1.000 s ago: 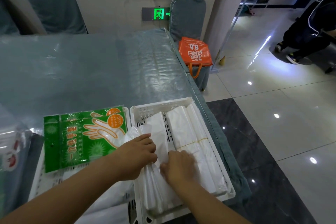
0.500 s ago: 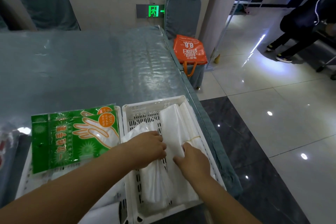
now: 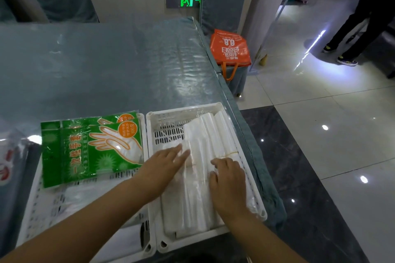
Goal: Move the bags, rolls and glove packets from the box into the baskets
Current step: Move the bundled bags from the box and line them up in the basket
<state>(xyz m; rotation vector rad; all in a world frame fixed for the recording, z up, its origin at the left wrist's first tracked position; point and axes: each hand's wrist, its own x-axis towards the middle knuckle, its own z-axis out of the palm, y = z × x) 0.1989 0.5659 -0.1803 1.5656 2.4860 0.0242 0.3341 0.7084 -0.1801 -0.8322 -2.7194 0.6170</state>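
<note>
Neither hand grips anything: our left hand (image 3: 168, 162) lies flat with fingers spread on the clear bags (image 3: 192, 177), and our right hand (image 3: 227, 179) rests palm-down, fingers loosely curled, on the same stack near its rubber band. The bags lie lengthwise in the right basket (image 3: 261, 213), lower centre of the frame, filling most of it; bare slotted floor shows only at its upper left corner. The step in hand appears to be settling the stack. To do it well, we press evenly with both palms, smooth the film toward the far end, and keep every edge below the rim so nothing slides out. The left basket (image 3: 32, 200) touches the right one and holds the green glove packets (image 3: 92, 149), which overlap its far rim. The right basket sits just beside the table edge (image 3: 239, 121), with open floor beyond on the right, so we avoid pushing rightward. The table (image 3: 96, 66) in the upper left of the frame gives free room for withdrawing the hands.
</note>
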